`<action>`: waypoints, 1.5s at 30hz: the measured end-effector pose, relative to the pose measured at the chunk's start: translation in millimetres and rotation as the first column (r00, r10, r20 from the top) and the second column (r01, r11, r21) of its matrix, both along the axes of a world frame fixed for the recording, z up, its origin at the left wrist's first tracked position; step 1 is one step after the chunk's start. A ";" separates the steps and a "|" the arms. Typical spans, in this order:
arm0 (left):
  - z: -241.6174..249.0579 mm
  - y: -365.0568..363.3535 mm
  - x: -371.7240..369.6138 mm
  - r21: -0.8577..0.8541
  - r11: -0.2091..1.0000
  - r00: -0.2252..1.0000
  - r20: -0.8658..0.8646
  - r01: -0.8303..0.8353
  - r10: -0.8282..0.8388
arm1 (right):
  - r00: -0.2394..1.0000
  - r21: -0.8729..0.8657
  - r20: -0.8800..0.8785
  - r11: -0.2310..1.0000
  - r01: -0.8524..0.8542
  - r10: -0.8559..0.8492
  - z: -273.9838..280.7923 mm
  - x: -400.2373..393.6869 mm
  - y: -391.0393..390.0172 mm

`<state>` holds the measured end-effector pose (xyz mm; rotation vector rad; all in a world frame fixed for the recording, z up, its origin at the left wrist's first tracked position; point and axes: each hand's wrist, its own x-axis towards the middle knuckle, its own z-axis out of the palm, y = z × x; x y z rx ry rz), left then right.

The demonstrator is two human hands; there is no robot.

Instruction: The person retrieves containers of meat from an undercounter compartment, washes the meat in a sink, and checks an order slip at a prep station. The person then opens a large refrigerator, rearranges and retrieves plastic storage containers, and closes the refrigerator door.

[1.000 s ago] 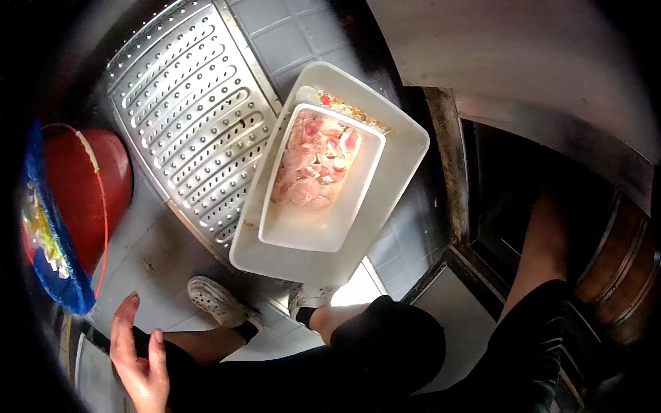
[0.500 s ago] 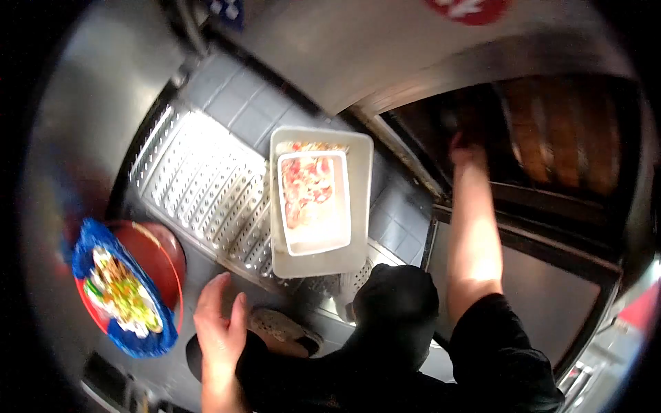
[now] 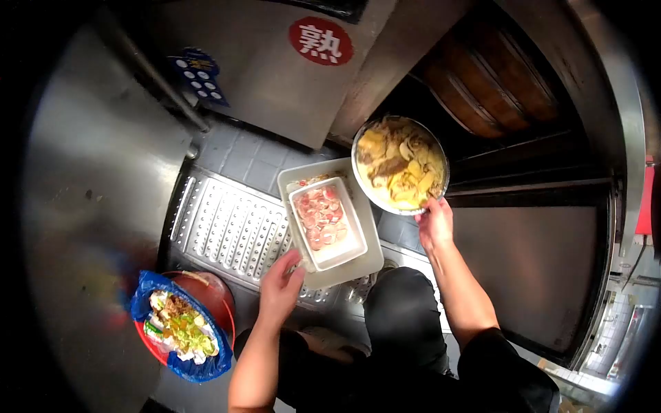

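Note:
My right hand (image 3: pixel 436 224) grips the near rim of a round metal bowl (image 3: pixel 447 169), thumb over the edge. Yellow and brownish food pieces in liquid (image 3: pixel 399 162) fill the bowl, which overlaps the right edge of a large pale tub (image 3: pixel 368 248). Inside that tub sits a smaller white tray (image 3: pixel 352 258) with slices of pinkish raw meat (image 3: pixel 322 217). My left hand (image 3: pixel 279 286) holds nothing; its fingers are apart, right by the tub's near left corner.
A perforated metal grate (image 3: pixel 231 220) covers the floor drain. At lower left stands a red bucket (image 3: pixel 212 296) lined with a blue bag (image 3: pixel 206 368), full of food scraps. On the right, a cabinet door (image 3: pixel 527 268) hangs open below a dark compartment with brown rounded containers (image 3: pixel 485 79).
My right hand has come out of the dark cabinet, now with the bowl in it. My left hand has moved right, to the tub. The view has shifted.

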<state>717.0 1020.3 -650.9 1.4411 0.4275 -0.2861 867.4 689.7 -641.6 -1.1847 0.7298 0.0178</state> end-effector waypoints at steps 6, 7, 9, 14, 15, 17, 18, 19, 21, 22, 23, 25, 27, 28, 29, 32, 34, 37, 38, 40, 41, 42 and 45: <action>36.2 -6.7 47.2 -0.438 0.891 0.993 0.073 0.119 -0.097 | 0.965 0.030 -0.055 0.966 -0.255 0.256 112.7 -41.9 68.0; 85.5 -7.6 49.8 -0.562 0.822 0.992 0.121 0.091 -0.027 | 0.898 0.055 -0.038 0.898 -0.436 0.438 114.9 -47.1 67.8; 82.7 -5.5 15.6 -0.611 0.786 0.988 0.037 -0.098 0.152 | 0.850 0.070 -0.055 0.851 -0.520 0.524 132.2 -57.5 93.6; 169.2 10.7 -39.8 -0.359 0.845 0.846 0.216 -0.395 0.487 | 0.692 0.125 0.103 0.681 -0.722 0.714 203.7 -55.5 150.8; 199.0 17.8 -52.3 -0.329 0.835 0.817 0.237 -0.441 0.525 | 0.656 0.101 0.145 0.648 -0.755 0.741 232.3 -56.4 168.3; 263.4 34.0 -66.3 -0.164 0.830 0.745 0.373 -0.534 0.553 | 0.516 0.053 0.212 0.517 -0.854 0.830 297.8 -51.7 189.7; 302.8 38.8 -71.1 -0.136 0.814 0.709 0.425 -0.565 0.563 | 0.420 0.109 0.331 0.408 -0.906 0.845 325.8 -43.8 197.4; 332.2 56.9 -73.6 -0.119 0.796 0.674 0.467 -0.594 0.573 | 0.343 0.118 0.432 0.325 -0.938 0.834 351.5 -38.2 219.6; 395.5 85.8 -72.1 -0.121 0.764 0.591 0.562 -0.633 0.579 | 0.255 0.067 0.494 0.256 -0.964 0.831 415.0 -29.3 254.9; 438.3 92.0 -63.3 -0.272 0.736 0.532 0.543 -0.621 0.650 | 0.147 -0.049 0.504 0.198 -0.979 0.851 440.7 -15.5 274.3; 472.7 103.9 -57.5 -0.259 0.745 0.533 0.560 -0.615 0.635 | 0.131 -0.072 0.512 0.194 -0.978 0.849 469.0 -6.5 296.8; 514.8 153.1 -48.6 -0.180 0.844 0.618 0.608 -0.505 0.499 | 0.117 -0.110 0.593 0.224 -0.968 0.797 516.5 7.1 343.5; 540.9 200.1 -30.4 -0.228 0.849 0.615 0.603 -0.476 0.507 | 0.136 -0.136 0.604 0.269 -0.953 0.785 544.9 27.3 402.7; 551.6 222.5 -15.9 -0.258 0.821 0.621 0.550 -0.510 0.558 | 0.118 -0.157 0.608 0.265 -0.951 0.785 556.1 33.4 422.7; 558.8 238.4 2.9 -0.268 0.746 0.566 0.511 -0.610 0.646 | 0.150 -0.143 0.618 0.298 -0.944 0.772 559.9 38.5 439.3; 557.2 267.7 52.2 -0.100 0.658 0.538 0.493 -0.746 0.684 | 0.079 -0.191 0.719 0.307 -0.932 0.690 530.1 53.6 447.8; 531.6 259.5 78.5 0.094 0.616 0.572 0.500 -0.782 0.650 | -0.067 -0.338 0.690 0.239 -0.910 0.720 477.0 63.3 419.0; 488.5 259.0 88.7 0.274 0.581 0.611 0.591 -0.766 0.527 | -0.204 -0.481 0.476 0.060 -0.874 0.855 431.6 43.0 317.9; 476.4 252.7 85.0 0.333 0.535 0.601 0.649 -0.776 0.467 | -0.234 -0.631 0.391 0.075 -0.772 0.890 400.6 43.4 297.1; 450.7 239.2 72.7 0.364 0.422 0.513 0.797 -0.830 0.320 | -0.203 -0.876 0.099 -0.011 -0.482 0.974 310.9 54.5 252.8; 431.3 222.5 66.2 0.340 0.396 0.452 0.860 -0.853 0.237 | -0.175 -0.844 -0.059 -0.143 -0.517 0.983 269.6 63.9 217.3; 409.6 202.9 59.5 0.295 0.416 0.396 0.901 -0.860 0.179 | -0.153 -0.772 -0.182 -0.238 -0.590 0.971 219.8 77.6 187.7; 286.1 123.5 49.4 0.267 0.612 0.485 0.846 -0.745 0.222 | 0.052 -0.527 -0.588 -0.333 -0.781 0.807 84.9 93.4 103.7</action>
